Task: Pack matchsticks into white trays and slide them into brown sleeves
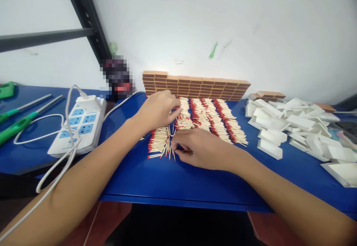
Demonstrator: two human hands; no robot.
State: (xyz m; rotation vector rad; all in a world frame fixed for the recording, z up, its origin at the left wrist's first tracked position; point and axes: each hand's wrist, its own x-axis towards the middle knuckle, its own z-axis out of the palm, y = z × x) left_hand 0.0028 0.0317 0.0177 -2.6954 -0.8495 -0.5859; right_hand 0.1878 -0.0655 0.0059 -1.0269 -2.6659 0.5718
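Red-tipped matches (161, 145) lie in several rows on the blue tabletop (178, 184). My left hand (161, 108) is over the left rows, its fingers curled and its thumb close to the index finger; what it holds, if anything, is hidden. Lower and to the right, my right hand (205, 147) rests at the near end of the rows. Its fingers are curled round some matches, with a few sticks showing under the palm. Between the two hands, several matches lie at odd angles. The rows farther right keep their red heads to the left.
Stacked matchboxes (195, 86) stand against the wall behind the matches, with a few more boxes (269, 95) to the right. White inner trays (299, 123) lie heaped at right. A power strip (80, 123) with white cable and green-handled lighters (23, 123) lie left.
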